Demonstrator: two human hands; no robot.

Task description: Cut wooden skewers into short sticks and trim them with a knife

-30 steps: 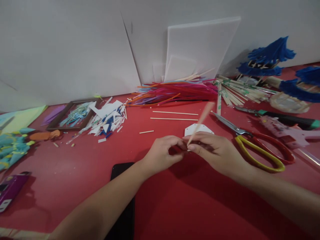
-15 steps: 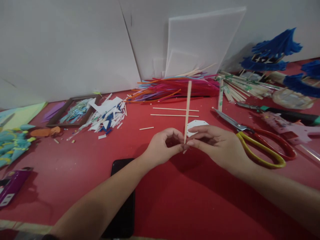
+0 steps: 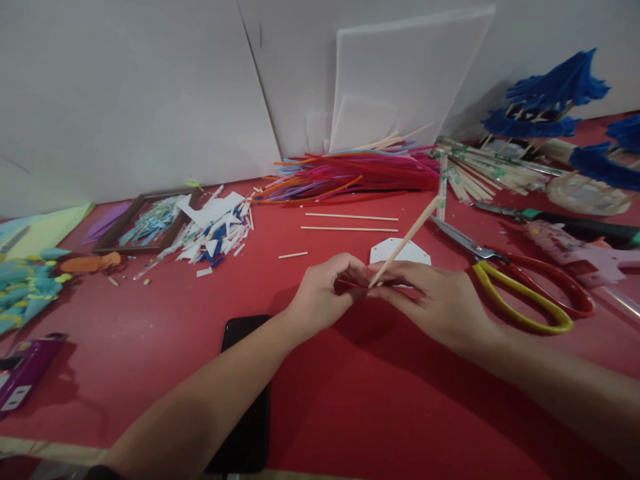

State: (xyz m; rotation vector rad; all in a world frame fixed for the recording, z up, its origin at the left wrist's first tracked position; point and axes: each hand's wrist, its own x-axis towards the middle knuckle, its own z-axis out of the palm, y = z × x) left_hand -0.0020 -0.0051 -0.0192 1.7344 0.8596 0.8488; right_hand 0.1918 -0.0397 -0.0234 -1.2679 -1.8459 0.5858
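A thin wooden stick [image 3: 407,238] slants up to the right from between my fingertips. My left hand [image 3: 327,290] pinches at its lower end, thumb and fingers closed. There my right hand [image 3: 437,297] meets it, its thumb and fingers also closed on the stick. The very tip is partly hidden by the fingers. Behind the stick a white many-sided card [image 3: 387,251] with small holes along its edge lies on the red table [image 3: 350,407], partly covered by my right hand. Two long thin sticks [image 3: 350,229] and a short stick piece [image 3: 293,255] lie beyond my hands.
Scissors [image 3: 485,253] with red and yellow handles lie right of my right hand. A black phone [image 3: 245,400] is under my left forearm. Pipe cleaners [image 3: 360,175], paper scraps [image 3: 220,230], a framed tray [image 3: 113,245] and a pink glue gun [image 3: 575,257] line the back and sides.
The stick has tipped from nearly upright to a slant toward the right. More of the white card now shows behind it. Both hands stay in nearly the same place.
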